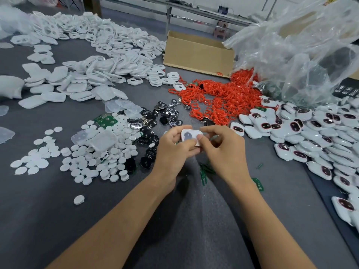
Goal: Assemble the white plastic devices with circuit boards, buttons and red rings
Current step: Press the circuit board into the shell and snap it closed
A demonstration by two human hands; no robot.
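Both hands met over the middle of the grey table [58, 220], sharing one white device [189, 135] held just above the cloth. The left hand [174, 146] had its fingers curled under and around the left end with the thumb laid on the face, while the right hand [223, 150] pinched the right end between thumb and forefinger. The device showed a dark oval in its face, but I could not tell whether a board already sat inside, and no red ring showed on it. To my eye this unit was mid-assembly, being pressed together or fitted with a button. A good share of the work looked done: a deep pile of finished devices [310, 131] with dark oval faces ran along the right edge. Far more remained, though. A big heap of empty white shells [101, 61] covered the far left, white round buttons [93, 158] lay scattered near left, dark shiny inserts [155, 121] sat just left of the hands, a few green circuit boards [205, 171] lay near the right wrist, and a tangle of red rings [219, 98] spread just beyond the hands, before a cardboard box [196, 51]
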